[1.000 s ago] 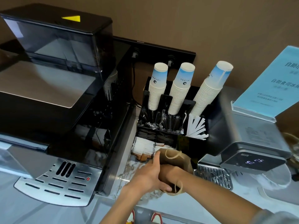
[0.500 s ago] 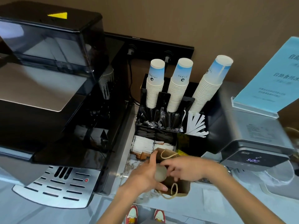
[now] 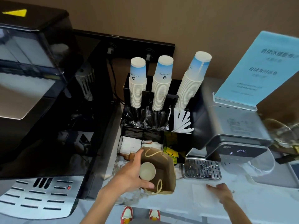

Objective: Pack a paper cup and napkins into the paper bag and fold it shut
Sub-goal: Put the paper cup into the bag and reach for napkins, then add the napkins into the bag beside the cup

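Observation:
A brown paper bag (image 3: 163, 172) with twine handles stands open on the counter, low in the middle of the head view. A white paper cup (image 3: 146, 171) sits upright inside its mouth. My left hand (image 3: 131, 174) grips the bag's left side, thumb along the far rim, fingers under the near edge. My right hand (image 3: 220, 191), blurred, lies flat with fingers apart on a white napkin (image 3: 200, 194) on the counter, right of the bag. It is not clear whether the fingers grip the napkin.
A black organizer (image 3: 155, 131) behind the bag holds stacked paper cups (image 3: 137, 81), stirrers, white sticks (image 3: 182, 122) and sachets. A large coffee machine (image 3: 40, 94) fills the left. A water dispenser (image 3: 233, 135) with a drip tray (image 3: 202, 169) and a blue sign (image 3: 257, 70) stand right.
My right hand left the bag's mouth, where it set the cup, and swung right and down onto the napkin. The left hand kept holding the bag.

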Tool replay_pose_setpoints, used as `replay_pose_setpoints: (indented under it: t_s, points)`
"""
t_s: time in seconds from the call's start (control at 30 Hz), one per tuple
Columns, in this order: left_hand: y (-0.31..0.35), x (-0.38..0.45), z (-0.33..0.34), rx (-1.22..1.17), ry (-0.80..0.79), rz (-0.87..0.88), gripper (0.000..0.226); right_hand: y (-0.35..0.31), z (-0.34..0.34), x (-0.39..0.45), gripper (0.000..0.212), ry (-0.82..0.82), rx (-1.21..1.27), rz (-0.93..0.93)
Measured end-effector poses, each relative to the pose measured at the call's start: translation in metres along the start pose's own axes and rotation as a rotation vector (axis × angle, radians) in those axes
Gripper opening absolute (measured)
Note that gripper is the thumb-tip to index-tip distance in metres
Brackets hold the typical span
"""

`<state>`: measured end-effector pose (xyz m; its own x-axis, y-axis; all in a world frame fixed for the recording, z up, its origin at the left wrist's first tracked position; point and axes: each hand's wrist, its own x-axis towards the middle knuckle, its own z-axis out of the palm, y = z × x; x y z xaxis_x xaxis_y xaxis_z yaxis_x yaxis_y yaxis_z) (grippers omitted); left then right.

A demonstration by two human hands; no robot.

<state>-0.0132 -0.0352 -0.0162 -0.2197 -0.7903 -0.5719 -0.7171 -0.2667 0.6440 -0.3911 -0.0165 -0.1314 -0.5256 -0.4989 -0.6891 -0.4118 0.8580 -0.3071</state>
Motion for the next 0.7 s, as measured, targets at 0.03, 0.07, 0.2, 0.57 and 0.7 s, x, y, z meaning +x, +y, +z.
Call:
replay_pose_setpoints:
  t_s: [0.03,0.07,0.2,0.57,0.7]
  points:
    - [0.000,0.000,0.000,0.007,0.001,-0.004,0.134,0.002,0.007,0.006,0.064,0.033,-0.065,0.021]
    - [0.001,0.000,0.000,0.011,0.002,-0.008,0.134,0.004,0.012,0.011,0.067,0.051,-0.111,0.036]
    - [0.002,0.000,-0.001,0.012,-0.003,-0.018,0.134,-0.003,0.021,0.014,0.060,0.088,-0.282,0.054]
    - [0.000,-0.003,0.000,-0.005,0.016,-0.024,0.132,0.003,0.021,0.012,0.026,0.013,-0.055,-0.170]
    - [-0.001,-0.003,0.001,0.010,0.018,-0.030,0.132,0.009,0.009,-0.014,0.024,-0.141,0.349,-0.228]
